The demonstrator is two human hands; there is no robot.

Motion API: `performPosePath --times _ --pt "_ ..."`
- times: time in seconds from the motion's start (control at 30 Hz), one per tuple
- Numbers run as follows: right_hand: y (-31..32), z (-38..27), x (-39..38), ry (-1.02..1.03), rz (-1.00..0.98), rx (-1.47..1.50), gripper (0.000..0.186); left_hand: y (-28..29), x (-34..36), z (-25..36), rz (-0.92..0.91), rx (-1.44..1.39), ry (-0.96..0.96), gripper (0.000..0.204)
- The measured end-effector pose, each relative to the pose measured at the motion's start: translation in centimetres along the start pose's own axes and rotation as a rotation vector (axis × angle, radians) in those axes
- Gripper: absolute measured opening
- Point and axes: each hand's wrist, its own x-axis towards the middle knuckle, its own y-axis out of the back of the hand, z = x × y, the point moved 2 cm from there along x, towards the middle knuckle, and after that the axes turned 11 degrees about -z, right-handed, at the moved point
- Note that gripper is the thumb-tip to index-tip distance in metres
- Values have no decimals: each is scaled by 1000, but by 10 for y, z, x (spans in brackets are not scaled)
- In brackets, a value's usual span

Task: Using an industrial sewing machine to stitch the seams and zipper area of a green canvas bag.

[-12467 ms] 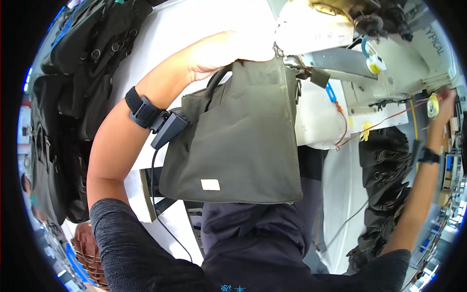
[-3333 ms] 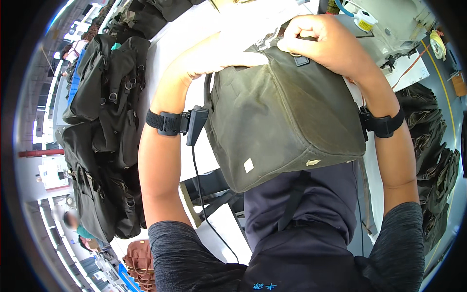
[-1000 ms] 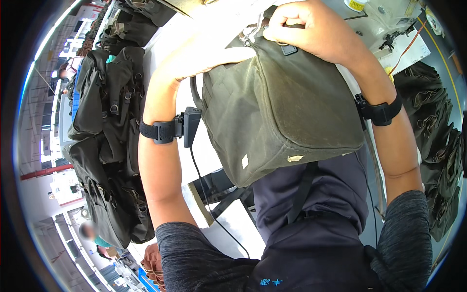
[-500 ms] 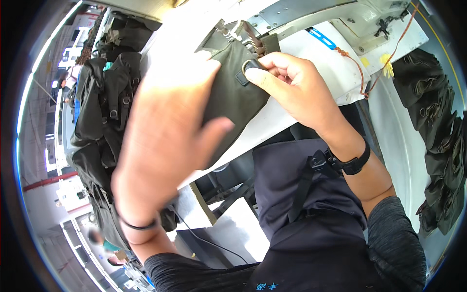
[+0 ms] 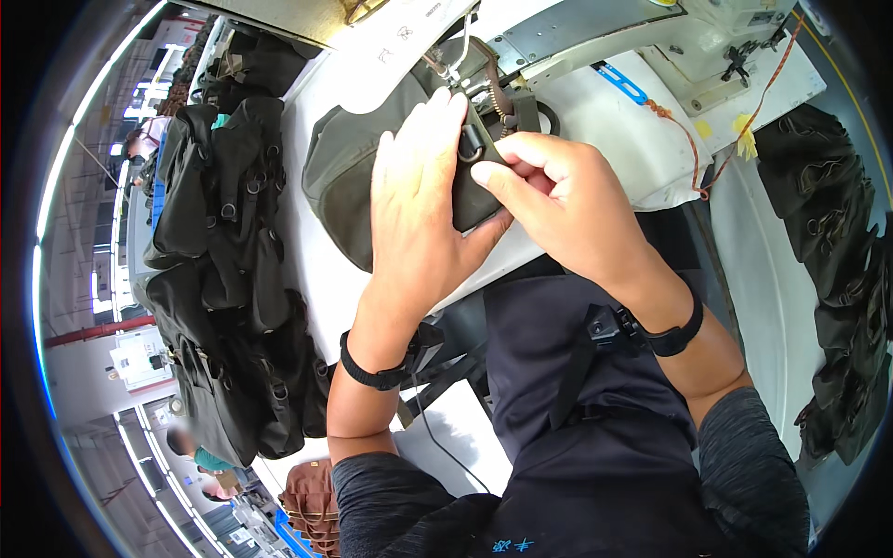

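Note:
A dark olive fabric bag piece (image 5: pixel 342 186) lies on the white table of a sewing machine, its upper edge close to the needle area (image 5: pixel 456 76). My left hand (image 5: pixel 414 200) rests flat on it, fingers stretched toward the machine and thumb spread out. At the piece's right edge, my right hand (image 5: pixel 572 200) is closed, thumb and forefinger pinching the fabric. Between both hands sits a small dark strap loop (image 5: pixel 472 139) with a metal ring. A brown strip with zipper teeth (image 5: pixel 499 100) curls up beside the machine foot. My right fingertips are partly hidden.
Dark bags with metal rings (image 5: pixel 219 205) are heaped at the left. More dark pieces (image 5: pixel 819 232) hang at the right. A blue slotted tool (image 5: pixel 621 82) on an orange cord lies near the machine body (image 5: pixel 716 65). Brown pieces (image 5: pixel 312 502) are at lower left.
My left hand, blurred before, has come down flat onto the fabric, farther right. The fabric has turned and spread leftward. The ring loop now lies out of my right fingers, which pinch the edge.

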Motion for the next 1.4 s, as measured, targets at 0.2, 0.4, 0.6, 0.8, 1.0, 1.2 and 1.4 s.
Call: performPosePath --times 0.2,0.4,0.6,0.8,1.0,1.2,1.4 --pt "7 11 1 -101 -64 353 53 -3 -1 -8 -11 98 25 107" --pt "17 -23 44 -202 -68 63 75 -5 -2 -12 16 74 10 103" --pt "7 7 52 -118 89 -93 67 -11 0 -9 27 77 4 101" --pt "-13 24 22 60 62 162 24 -20 -2 -6 91 81 18 101" --pt "5 12 14 -40 -67 547 27 -4 -3 15 68 -9 98 96" --pt "11 14 11 -45 -97 442 24 -5 0 14 93 -31 79 93" --pt "3 24 17 35 -25 535 27 -11 2 6 133 -71 45 90"
